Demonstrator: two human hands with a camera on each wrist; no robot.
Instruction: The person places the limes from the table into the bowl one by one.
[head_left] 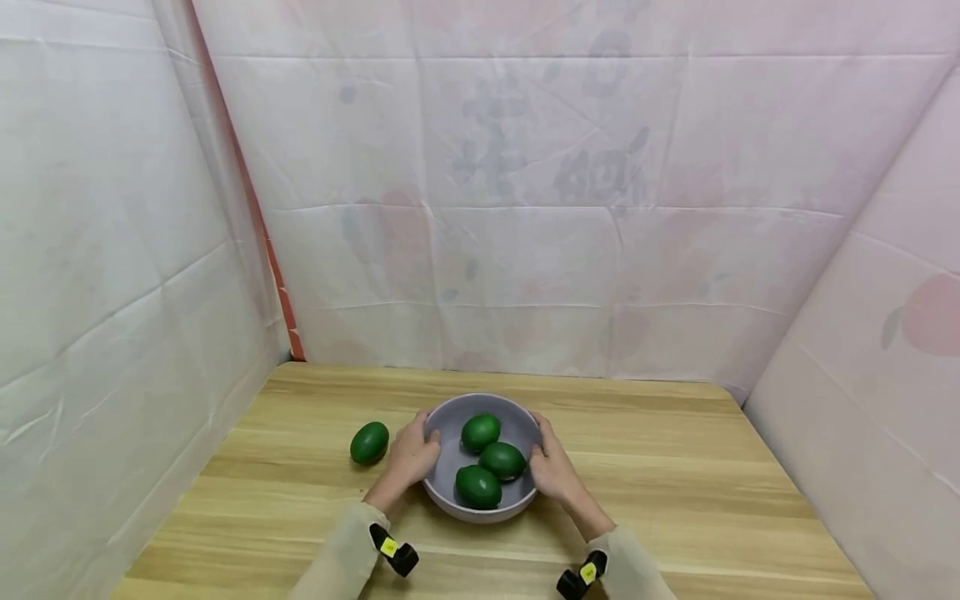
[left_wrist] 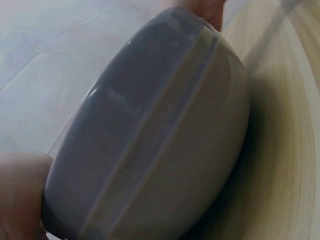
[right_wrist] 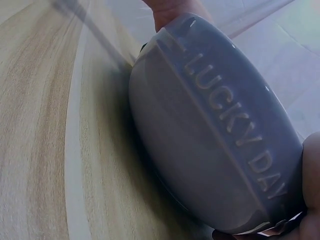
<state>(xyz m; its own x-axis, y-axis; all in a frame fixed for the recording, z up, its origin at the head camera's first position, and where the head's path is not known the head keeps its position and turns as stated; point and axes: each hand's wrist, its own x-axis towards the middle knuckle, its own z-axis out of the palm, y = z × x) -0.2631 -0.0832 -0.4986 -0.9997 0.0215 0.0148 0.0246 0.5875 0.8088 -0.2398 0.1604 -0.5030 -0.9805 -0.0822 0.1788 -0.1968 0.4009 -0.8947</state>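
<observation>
A round grey-purple bowl [head_left: 448,454] is held between both hands near the middle of the wooden table. My left hand [head_left: 412,452] grips its left side, thumb over the rim and the other fingers behind the wall. On the opposite side my right hand [head_left: 553,468] grips it the same way. Inside lie three green limes [head_left: 481,432]. Another lime [head_left: 370,443] rests on the table just left of my left hand. Raised letters reading "LUCKY DAY" mark the bowl's outer wall [right_wrist: 235,125] in the right wrist view. Its underside sits close over the tabletop.
The wooden table [head_left: 675,467] runs back to a pale printed cloth wall [head_left: 525,250]. Similar cloths hang at the left [head_left: 112,250] and right [head_left: 862,358]. Each wrist carries a small black camera [head_left: 405,560] on a strap.
</observation>
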